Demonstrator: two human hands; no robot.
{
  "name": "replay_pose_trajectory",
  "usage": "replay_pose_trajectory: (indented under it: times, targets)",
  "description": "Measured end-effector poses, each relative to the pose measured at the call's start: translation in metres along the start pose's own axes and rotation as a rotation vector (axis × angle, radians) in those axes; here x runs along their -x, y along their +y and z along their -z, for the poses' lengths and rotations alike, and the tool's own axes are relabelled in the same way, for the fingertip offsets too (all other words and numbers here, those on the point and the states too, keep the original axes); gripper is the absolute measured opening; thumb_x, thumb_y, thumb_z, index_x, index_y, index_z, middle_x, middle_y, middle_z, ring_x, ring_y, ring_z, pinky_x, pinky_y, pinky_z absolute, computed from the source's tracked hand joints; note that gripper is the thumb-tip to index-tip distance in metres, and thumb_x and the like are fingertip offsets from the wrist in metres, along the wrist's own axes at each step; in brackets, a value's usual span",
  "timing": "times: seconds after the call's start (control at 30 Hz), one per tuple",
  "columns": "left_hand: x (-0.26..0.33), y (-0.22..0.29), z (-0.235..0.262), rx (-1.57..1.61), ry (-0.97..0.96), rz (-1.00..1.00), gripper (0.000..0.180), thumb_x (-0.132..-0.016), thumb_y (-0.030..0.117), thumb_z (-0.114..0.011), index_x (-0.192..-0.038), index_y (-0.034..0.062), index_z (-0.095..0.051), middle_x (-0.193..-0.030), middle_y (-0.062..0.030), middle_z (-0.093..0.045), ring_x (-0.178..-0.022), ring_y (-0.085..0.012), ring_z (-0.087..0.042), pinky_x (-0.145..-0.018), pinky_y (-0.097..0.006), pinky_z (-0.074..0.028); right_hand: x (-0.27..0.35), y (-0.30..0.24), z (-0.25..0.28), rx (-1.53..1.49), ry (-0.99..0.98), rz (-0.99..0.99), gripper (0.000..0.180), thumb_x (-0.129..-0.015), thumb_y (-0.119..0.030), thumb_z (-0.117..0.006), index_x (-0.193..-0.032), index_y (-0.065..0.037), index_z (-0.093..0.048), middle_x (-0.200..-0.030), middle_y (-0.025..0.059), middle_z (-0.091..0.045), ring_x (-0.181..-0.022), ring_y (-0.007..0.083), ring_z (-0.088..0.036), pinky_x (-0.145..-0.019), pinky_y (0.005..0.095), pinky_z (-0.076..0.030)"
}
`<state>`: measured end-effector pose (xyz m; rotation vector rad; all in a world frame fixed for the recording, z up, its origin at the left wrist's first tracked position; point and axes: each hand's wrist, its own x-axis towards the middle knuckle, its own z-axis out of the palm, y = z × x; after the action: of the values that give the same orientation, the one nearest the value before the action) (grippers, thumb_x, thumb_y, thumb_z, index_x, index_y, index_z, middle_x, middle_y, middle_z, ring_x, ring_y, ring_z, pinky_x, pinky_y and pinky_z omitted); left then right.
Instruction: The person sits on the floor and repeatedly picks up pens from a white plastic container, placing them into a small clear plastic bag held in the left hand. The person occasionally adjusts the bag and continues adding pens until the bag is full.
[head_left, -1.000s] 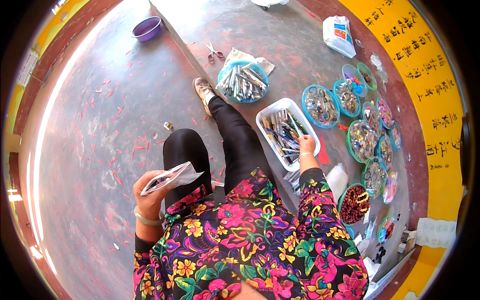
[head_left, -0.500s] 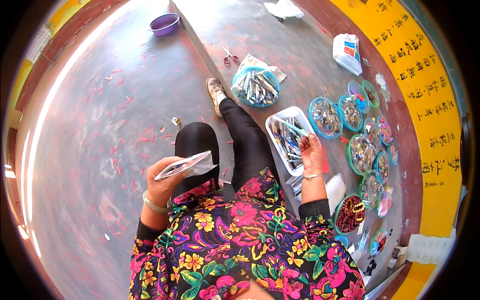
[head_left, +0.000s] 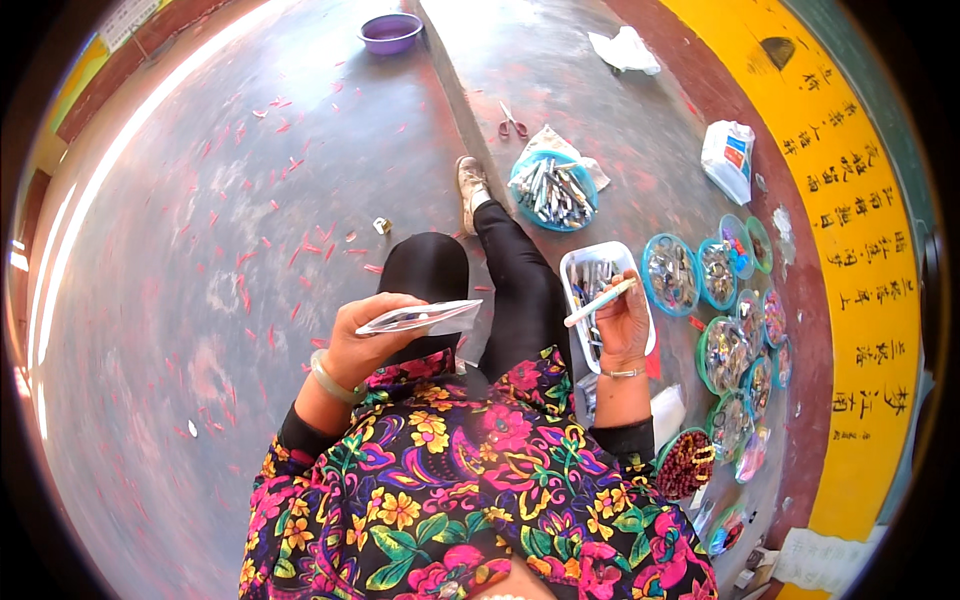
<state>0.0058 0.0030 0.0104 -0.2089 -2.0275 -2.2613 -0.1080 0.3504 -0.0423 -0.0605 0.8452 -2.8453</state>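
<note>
Fingers of the right hand (head_left: 625,330), as I watch remotely, are pinched on a slim, pale, pen-like stick (head_left: 598,303), slanting across my view of the white plastic tray (head_left: 590,252), partly hidden by that hand. The left hand's (head_left: 360,338) fingers clamp a glossy clear bag (head_left: 450,318) (its contents blur behind the film). Beyond, a round blue basket (head_left: 560,227) bears heaped slender pieces.

On the floor (head_left: 150,350), right of the legs (head_left: 522,295), sits a tray (head_left: 571,280); above it, a pen (head_left: 600,303) in the right hand (head_left: 624,330); beyond, a basket of pens (head_left: 556,228), then scissors (head_left: 512,127); farther right, clustered baskets (head_left: 672,311); leftward, a pouch (head_left: 425,318) in the left hand (head_left: 358,338)
</note>
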Motion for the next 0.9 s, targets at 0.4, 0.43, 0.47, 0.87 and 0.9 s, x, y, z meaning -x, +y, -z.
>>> replay_pose_trajectory:
  times: [0.4, 0.43, 0.47, 0.87, 0.9]
  targets:
    - [-0.002, -0.003, 0.004, 0.078, -0.047, 0.01, 0.025, -0.078, -0.002, -0.067, -0.103, -0.0033, -0.062, -0.095, -0.007, -0.065, -0.086, -0.0107, -0.06, -0.075, -0.024, -0.049, 0.001, -0.012, -0.146, 0.653, -0.348, 0.343, 0.019, -0.082, -0.002, -0.061, -0.101, 0.003, -0.059, -0.093, 0.0161, -0.063, -0.081, 0.0203, -0.061, -0.07, 0.0283, -0.052]
    - [-0.002, -0.003, 0.004, 0.107, -0.057, 0.019, 0.026, -0.079, -0.002, -0.067, -0.104, -0.0032, -0.062, -0.095, -0.0067, -0.065, -0.086, -0.0106, -0.06, -0.075, -0.024, -0.049, 0.001, -0.011, -0.156, 0.712, -0.403, 0.37, 0.02, -0.082, -0.001, -0.062, -0.101, 0.003, -0.058, -0.093, 0.0169, -0.063, -0.081, 0.0211, -0.062, -0.071, 0.0287, -0.051]
    - [-0.003, -0.001, 0.004, 0.114, -0.057, 0.021, 0.025, -0.079, -0.002, -0.066, -0.104, -0.0032, -0.062, -0.095, -0.0062, -0.065, -0.086, -0.0102, -0.06, -0.075, -0.023, -0.049, 0.0, -0.01, -0.167, 0.736, -0.47, 0.368, 0.02, -0.08, 0.002, -0.062, -0.1, 0.005, -0.058, -0.093, 0.0173, -0.063, -0.083, 0.0228, -0.063, -0.075, 0.0301, -0.051]
    - [0.001, 0.002, 0.005, 0.173, -0.078, 0.015, 0.024, -0.082, 0.001, -0.065, -0.105, -0.0035, -0.061, -0.097, -0.008, -0.065, -0.089, -0.0117, -0.06, -0.079, -0.025, -0.049, -0.005, 0.003, -0.211, 1.03, -0.647, 0.39, 0.018, -0.077, 0.006, -0.064, -0.095, 0.007, -0.061, -0.088, 0.0143, -0.065, -0.081, 0.0165, -0.062, -0.072, 0.0242, -0.048]
    - [0.001, 0.002, 0.005, 0.162, -0.079, 0.004, 0.024, -0.082, 0.001, -0.065, -0.105, -0.0025, -0.062, -0.098, -0.0072, -0.065, -0.089, -0.011, -0.06, -0.08, -0.025, -0.049, -0.004, 0.004, -0.213, 1.048, -0.655, 0.393, 0.018, -0.077, 0.006, -0.065, -0.094, 0.007, -0.061, -0.088, 0.0139, -0.065, -0.081, 0.0158, -0.061, -0.071, 0.0238, -0.048]
